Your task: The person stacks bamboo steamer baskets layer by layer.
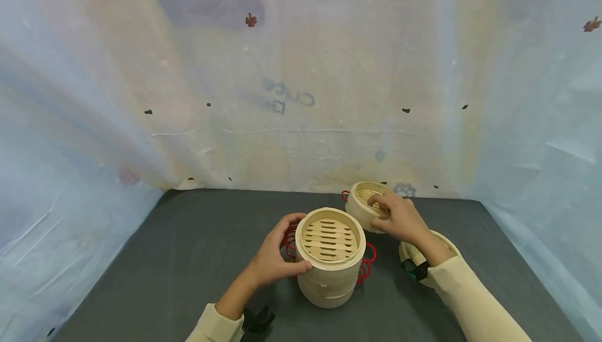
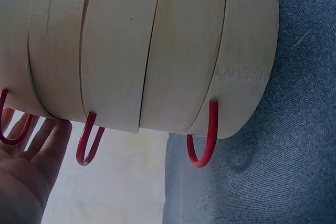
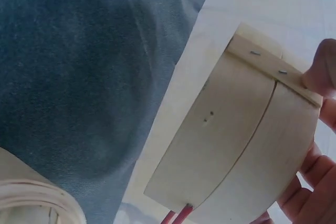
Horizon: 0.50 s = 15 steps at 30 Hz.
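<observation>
A stack of round bamboo steamer baskets (image 1: 327, 285), with red loop handles on its sides, stands on the dark table in front of me. My left hand (image 1: 273, 259) grips the upper part of the stack from the left, thumb on the near side, fingers round the far side. In the left wrist view the fingertips lie against the stack (image 2: 115, 51) beside a red loop. Behind and right of the stack, my right hand (image 1: 400, 217) pinches the rim of another bamboo steamer basket (image 1: 358, 210). This basket (image 3: 231, 135) appears raised off the table in the right wrist view.
Another round bamboo piece (image 1: 450, 243) lies on the table at the right, partly hidden under my right forearm. The dark grey table (image 1: 197, 258) ends at a pale plastic curtain (image 1: 301, 159) at the back, and more curtain hangs at both sides.
</observation>
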Available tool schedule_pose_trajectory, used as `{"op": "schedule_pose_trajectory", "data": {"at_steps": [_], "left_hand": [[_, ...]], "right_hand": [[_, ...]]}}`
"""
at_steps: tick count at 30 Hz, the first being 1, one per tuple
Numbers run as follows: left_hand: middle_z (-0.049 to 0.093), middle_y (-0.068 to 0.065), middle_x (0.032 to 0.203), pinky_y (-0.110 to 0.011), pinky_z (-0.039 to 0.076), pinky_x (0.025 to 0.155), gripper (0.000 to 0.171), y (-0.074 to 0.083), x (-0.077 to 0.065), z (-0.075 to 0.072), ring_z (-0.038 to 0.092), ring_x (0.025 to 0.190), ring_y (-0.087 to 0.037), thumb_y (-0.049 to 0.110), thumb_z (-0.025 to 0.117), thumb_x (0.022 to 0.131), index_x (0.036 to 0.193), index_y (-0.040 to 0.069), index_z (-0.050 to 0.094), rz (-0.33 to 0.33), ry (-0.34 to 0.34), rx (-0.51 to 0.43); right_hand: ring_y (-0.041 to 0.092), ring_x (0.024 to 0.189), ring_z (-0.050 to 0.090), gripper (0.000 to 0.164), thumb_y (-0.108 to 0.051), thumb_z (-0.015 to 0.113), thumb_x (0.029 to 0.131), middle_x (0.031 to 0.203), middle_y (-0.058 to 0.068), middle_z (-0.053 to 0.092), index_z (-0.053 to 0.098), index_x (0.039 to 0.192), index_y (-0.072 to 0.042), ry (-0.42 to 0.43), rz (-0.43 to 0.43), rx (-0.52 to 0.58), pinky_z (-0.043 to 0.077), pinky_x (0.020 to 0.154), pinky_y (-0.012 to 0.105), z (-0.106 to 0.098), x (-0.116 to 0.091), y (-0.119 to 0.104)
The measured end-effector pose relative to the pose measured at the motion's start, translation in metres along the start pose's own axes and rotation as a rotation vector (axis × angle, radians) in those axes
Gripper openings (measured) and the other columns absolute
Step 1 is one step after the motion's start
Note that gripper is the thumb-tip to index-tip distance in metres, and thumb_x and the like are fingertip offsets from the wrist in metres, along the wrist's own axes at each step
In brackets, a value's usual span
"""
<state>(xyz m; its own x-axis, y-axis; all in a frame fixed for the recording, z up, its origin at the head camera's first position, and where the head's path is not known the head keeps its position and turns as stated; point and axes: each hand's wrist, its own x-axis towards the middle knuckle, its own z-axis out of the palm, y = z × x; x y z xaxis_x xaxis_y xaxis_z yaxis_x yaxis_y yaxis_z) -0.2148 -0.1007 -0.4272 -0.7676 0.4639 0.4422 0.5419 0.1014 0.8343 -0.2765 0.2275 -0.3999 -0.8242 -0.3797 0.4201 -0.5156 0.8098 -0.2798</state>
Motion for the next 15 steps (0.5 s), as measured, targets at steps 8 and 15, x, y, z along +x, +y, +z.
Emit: {"op": "schedule_pose_trajectory", "data": {"at_steps": [8, 15], "left_hand": [[0.048, -0.01, 0.14, -0.038, 0.048, 0.1, 0.084, -0.002, 0.002, 0.0, 0.052, 0.126, -0.028, 0.02, 0.081, 0.075, 0.146, 0.01, 0.036, 0.026, 0.003, 0.024], [0.048, -0.009, 0.14, -0.038, 0.048, 0.101, 0.084, -0.001, 0.004, -0.001, 0.051, 0.125, -0.028, 0.019, 0.081, 0.075, 0.145, 0.013, 0.037, 0.012, 0.001, 0.023]], "right_hand": [[0.011, 0.062, 0.035, 0.029, -0.015, 0.069, 0.075, 0.075, -0.004, 0.045, 0.066, 0.104, -0.02, -0.012, 0.003, 0.027, 0.03, 0.056, 0.027, -0.008, 0.005, -0.004], [0.014, 0.066, 0.037, 0.031, -0.015, 0.067, 0.076, 0.077, -0.002, 0.044, 0.066, 0.107, -0.016, -0.029, 0.033, 0.05, 0.031, 0.059, 0.029, -0.016, 0.014, -0.009]]}}
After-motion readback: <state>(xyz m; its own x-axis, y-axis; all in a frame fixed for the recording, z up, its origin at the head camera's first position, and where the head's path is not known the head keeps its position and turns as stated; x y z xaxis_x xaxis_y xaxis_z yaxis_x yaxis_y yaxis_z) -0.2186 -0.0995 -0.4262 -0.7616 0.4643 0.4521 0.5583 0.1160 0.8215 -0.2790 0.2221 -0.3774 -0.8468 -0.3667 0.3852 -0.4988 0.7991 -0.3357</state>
